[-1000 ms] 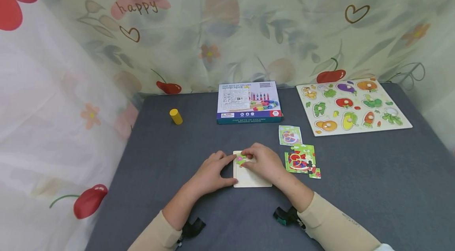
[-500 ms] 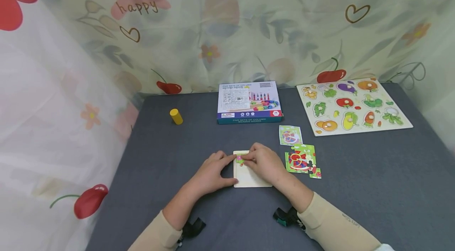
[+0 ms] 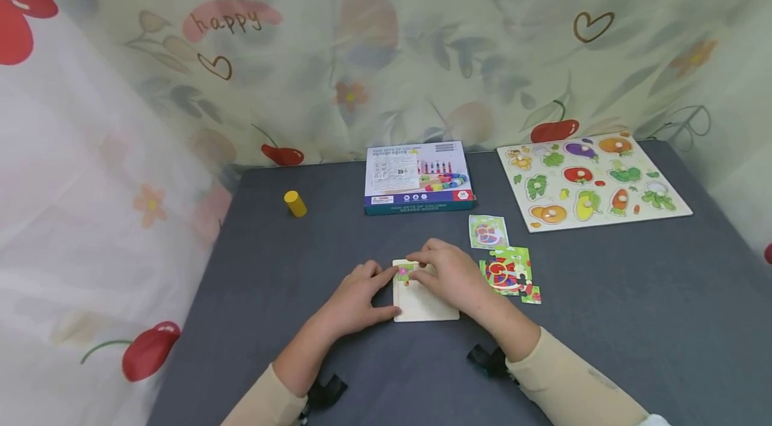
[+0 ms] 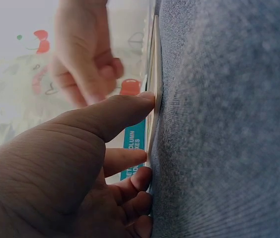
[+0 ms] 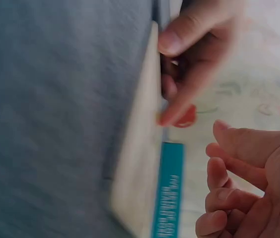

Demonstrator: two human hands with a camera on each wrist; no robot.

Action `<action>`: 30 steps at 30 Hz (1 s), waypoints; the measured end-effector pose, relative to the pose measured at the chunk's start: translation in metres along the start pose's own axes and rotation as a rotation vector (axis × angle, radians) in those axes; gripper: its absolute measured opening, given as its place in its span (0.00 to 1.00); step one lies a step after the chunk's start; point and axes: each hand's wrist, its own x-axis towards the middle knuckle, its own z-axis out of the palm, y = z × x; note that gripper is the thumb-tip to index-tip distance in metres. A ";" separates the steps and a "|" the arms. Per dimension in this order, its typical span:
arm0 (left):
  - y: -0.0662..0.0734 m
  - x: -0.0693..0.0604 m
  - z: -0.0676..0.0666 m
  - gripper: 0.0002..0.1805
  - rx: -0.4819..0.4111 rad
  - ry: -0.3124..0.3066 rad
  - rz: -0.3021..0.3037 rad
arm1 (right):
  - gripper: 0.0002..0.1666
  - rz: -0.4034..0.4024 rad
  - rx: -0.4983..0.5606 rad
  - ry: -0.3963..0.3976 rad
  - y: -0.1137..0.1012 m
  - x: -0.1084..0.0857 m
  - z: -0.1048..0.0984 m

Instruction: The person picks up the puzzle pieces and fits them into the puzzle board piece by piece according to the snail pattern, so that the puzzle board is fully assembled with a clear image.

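A pale wooden puzzle tray [image 3: 425, 305] lies flat in front of me. In its upper left corner sits a green puzzle piece [image 3: 405, 273] with a pink spot. My left hand [image 3: 357, 299] steadies the tray's left side, its thumb on the lower edge and its index finger at the corner by the piece. Over the tray's upper part hovers my right hand [image 3: 449, 275], thumb and fingers parted with nothing between them, as the right wrist view confirms. Partly joined green and red puzzle pieces [image 3: 503, 276] lie to the right, below a small picture card [image 3: 488, 233].
A boxed bead set [image 3: 419, 178] stands at the back middle. To its right is a vegetable peg board [image 3: 594, 181], and to its left a yellow cylinder [image 3: 295, 203]. A printed curtain surrounds the dark grey table [image 3: 271, 265].
My right thumb and fingers have parted from the green piece, which stays in the tray corner. The left hand keeps its place. The head view has shifted slightly.
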 end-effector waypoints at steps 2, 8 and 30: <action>0.000 -0.001 0.000 0.43 0.021 -0.004 0.015 | 0.17 -0.014 0.014 0.011 -0.006 -0.003 -0.010; 0.001 -0.002 0.000 0.43 0.033 -0.006 0.008 | 0.19 -0.048 0.057 0.048 -0.019 -0.010 -0.036; 0.004 0.000 0.000 0.44 0.016 -0.007 -0.031 | 0.21 -0.153 0.081 0.273 -0.030 -0.043 -0.111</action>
